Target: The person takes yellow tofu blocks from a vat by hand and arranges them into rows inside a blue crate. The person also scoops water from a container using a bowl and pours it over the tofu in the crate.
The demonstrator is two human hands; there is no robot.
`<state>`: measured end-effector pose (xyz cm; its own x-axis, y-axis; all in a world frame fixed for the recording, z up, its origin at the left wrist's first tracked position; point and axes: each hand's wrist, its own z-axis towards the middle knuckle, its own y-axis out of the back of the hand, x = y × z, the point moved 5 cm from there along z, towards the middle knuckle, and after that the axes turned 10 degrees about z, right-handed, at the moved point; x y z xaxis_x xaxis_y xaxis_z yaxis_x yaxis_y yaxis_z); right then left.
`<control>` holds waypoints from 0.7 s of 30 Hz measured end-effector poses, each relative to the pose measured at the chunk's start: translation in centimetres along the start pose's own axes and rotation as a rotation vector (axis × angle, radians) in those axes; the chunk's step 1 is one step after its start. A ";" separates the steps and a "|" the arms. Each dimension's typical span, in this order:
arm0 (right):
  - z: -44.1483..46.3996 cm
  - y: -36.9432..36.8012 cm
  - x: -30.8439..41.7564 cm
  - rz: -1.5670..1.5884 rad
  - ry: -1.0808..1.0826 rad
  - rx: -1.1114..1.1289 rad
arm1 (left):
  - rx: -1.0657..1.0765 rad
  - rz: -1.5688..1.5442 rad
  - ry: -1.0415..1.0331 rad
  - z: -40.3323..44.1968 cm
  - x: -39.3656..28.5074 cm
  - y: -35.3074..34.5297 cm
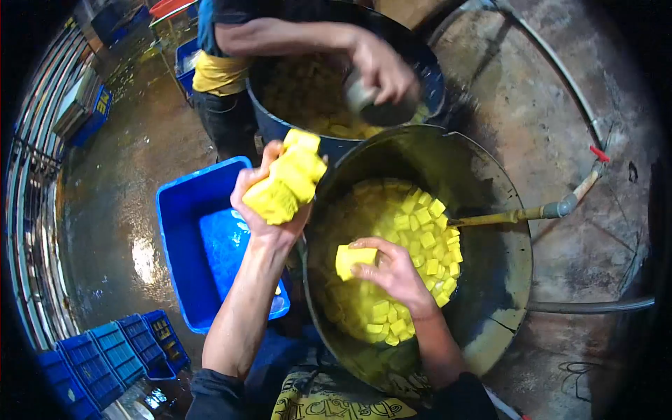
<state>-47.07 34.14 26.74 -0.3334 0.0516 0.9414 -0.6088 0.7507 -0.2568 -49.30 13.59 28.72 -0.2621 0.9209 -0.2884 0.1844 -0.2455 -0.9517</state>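
Observation:
Several yellow blocks, which look like tofu, are stacked in my left hand, its fingers wrapped round their far side. That hand is raised between the blue tub and the big vat. My right hand grips one yellow block between thumb and fingers, above the yellow liquid. Below it, the large round vat holds many more yellow blocks partly sunk in the liquid. To the left stands a rectangular blue tub, its inside wet and shiny.
Across from me a co-worker's hand holds a round container over a second vat. A pipe with a red-handled valve reaches into my vat from the right. Blue crates line the lower left of the wet floor.

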 end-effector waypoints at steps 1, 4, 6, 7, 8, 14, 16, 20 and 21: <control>-0.3 -2.9 2.2 -0.074 0.046 -0.005 | 0.057 0.025 -0.005 -0.7 -0.9 2.5; -0.5 -10.8 5.5 -0.241 0.066 -0.016 | -0.055 0.065 0.035 -4.2 -2.2 9.1; 0.4 -15.4 5.3 -0.481 0.014 0.078 | -0.159 0.130 0.101 -7.5 -2.6 12.1; 1.4 -17.1 4.2 -0.666 0.148 0.094 | -0.176 0.128 0.139 -8.8 -2.8 13.1; 2.2 -18.6 2.6 -0.845 0.282 0.113 | -0.194 0.125 0.180 -10.1 -2.8 14.3; 5.3 -23.4 -9.4 -0.887 -0.077 0.165 | -0.364 -0.024 0.141 -16.7 -5.0 22.5; 6.4 -24.8 -15.5 -0.697 -0.231 0.419 | -0.516 -0.060 0.260 -18.8 -7.2 24.3; 9.8 -26.5 -27.2 -0.167 -0.584 0.433 | -0.821 0.151 0.338 -21.2 -10.6 34.7; 10.6 -27.1 -30.5 -0.001 -0.731 0.378 | -0.906 0.202 0.348 -21.3 -12.6 35.5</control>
<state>-28.05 5.21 2.72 -0.6379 -0.4888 0.5951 -0.7671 0.4715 -0.4350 -19.26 -0.28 0.81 0.1196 0.9606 -0.2510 0.8877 -0.2167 -0.4062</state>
